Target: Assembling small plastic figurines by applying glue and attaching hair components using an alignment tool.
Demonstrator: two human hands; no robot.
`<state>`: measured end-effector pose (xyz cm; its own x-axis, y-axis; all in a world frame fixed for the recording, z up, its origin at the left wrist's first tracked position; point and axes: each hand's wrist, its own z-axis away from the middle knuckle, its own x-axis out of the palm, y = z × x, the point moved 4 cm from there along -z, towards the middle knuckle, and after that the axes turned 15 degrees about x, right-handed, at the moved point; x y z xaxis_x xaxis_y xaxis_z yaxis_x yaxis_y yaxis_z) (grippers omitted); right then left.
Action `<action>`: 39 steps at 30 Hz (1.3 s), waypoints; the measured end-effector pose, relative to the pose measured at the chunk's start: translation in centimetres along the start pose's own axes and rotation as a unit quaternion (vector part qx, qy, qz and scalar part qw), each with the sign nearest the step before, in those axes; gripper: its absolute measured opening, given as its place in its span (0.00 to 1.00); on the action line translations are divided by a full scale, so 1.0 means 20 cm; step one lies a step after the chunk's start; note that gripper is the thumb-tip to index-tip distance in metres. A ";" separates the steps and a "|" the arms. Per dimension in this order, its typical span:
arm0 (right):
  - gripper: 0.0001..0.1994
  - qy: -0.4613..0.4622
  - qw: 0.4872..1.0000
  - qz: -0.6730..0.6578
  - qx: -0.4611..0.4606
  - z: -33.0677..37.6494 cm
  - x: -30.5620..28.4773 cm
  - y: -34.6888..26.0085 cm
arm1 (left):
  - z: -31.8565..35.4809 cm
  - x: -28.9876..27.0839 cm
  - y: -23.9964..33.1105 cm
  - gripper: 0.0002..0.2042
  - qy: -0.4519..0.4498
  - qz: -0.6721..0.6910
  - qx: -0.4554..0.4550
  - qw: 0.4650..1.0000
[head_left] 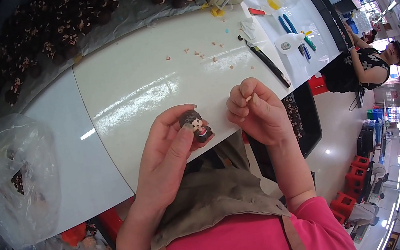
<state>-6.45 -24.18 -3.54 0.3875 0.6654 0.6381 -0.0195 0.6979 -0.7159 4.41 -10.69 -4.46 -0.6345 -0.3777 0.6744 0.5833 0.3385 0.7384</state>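
My left hand [166, 154] holds a small figurine [195, 124] with dark brown hair and a pale face, pinched between thumb and fingers just over the near edge of the white table [153, 75]. My right hand [256, 112] is curled beside it, to the right, pinching a tiny pale piece [248, 98] between thumb and forefinger. The two hands are close but apart. Several tiny pinkish pieces [198, 53] lie scattered on the table farther back.
A tray of many dark figurines [66, 26] fills the far left. A crumpled clear plastic bag [12, 175] sits at the left. A black-handled tool [269, 64], blue pens [287, 23] and small bottles lie at the far right. Another person [369, 65] sits beyond the table.
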 end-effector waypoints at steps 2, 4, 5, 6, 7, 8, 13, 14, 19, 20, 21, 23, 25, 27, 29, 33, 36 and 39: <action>0.08 0.003 1.000 0.003 0.002 0.00 0.00 0.01 | 0.00 0.00 0.00 0.17 0.001 -0.004 0.000 1.000; 0.08 0.004 1.000 0.006 0.002 0.01 0.00 0.01 | 0.00 0.00 0.00 0.17 -0.010 -0.011 0.007 1.000; 0.08 0.003 1.000 0.004 0.003 0.01 0.00 0.01 | 0.01 0.00 0.00 0.17 -0.008 -0.013 0.007 1.000; 0.08 0.010 1.000 0.012 0.002 0.01 0.00 0.01 | 0.01 0.00 0.00 0.17 -0.011 -0.012 0.014 1.000; 0.08 0.018 1.000 0.019 0.002 0.01 0.01 0.01 | 0.01 0.00 0.00 0.17 -0.013 -0.011 0.022 1.000; 0.08 0.017 1.000 0.016 0.003 0.01 0.01 0.02 | 0.01 0.00 0.00 0.17 -0.011 -0.013 0.021 1.000; 0.07 0.047 0.989 0.138 0.004 0.04 0.07 0.02 | 0.01 0.01 -0.01 0.18 -0.032 -0.003 0.026 0.999; 0.07 0.047 0.990 0.136 0.004 0.04 0.07 0.02 | 0.01 0.01 -0.01 0.18 -0.031 -0.005 0.025 0.999; 0.08 0.062 0.981 0.166 0.075 0.05 0.08 0.04 | 0.02 0.03 0.00 0.17 -0.045 -0.032 0.034 0.998; 0.08 0.061 0.981 0.165 0.077 0.05 0.07 0.04 | 0.02 0.03 0.01 0.17 -0.043 -0.032 0.033 0.998; 0.07 0.044 0.985 0.139 0.091 0.06 0.06 0.05 | 0.02 0.04 0.01 0.17 -0.049 -0.040 0.036 0.997; 0.07 0.027 0.987 0.113 0.108 0.07 0.06 0.07 | 0.02 0.04 0.01 0.16 -0.053 -0.048 0.038 0.997; 0.08 0.049 0.985 0.120 0.114 0.07 0.05 0.07 | 0.02 0.04 0.01 0.16 -0.048 -0.045 0.045 0.997; 0.07 0.051 0.985 0.122 0.111 0.07 0.06 0.08 | 0.02 0.04 0.02 0.16 -0.047 -0.044 0.045 0.997; 0.07 0.053 0.985 0.123 0.109 0.07 0.06 0.08 | 0.02 0.04 0.02 0.16 -0.046 -0.044 0.045 0.997; 0.07 0.049 0.986 0.103 0.119 0.07 0.06 0.08 | 0.02 0.03 0.02 0.16 -0.055 -0.056 0.051 0.996; 0.07 0.072 0.983 0.123 0.116 0.07 0.08 0.08 | 0.03 0.03 0.02 0.16 -0.055 -0.059 0.055 0.995; 0.08 0.099 0.977 0.151 0.113 0.07 0.08 0.08 | 0.02 0.03 0.02 0.16 -0.063 -0.063 0.063 0.994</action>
<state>-7.13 -21.63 -3.30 0.5025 0.8018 0.3234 -0.3557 0.5327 -0.7679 3.98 -10.37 -3.85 -0.7614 -0.3158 0.5661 0.4323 0.4033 0.8065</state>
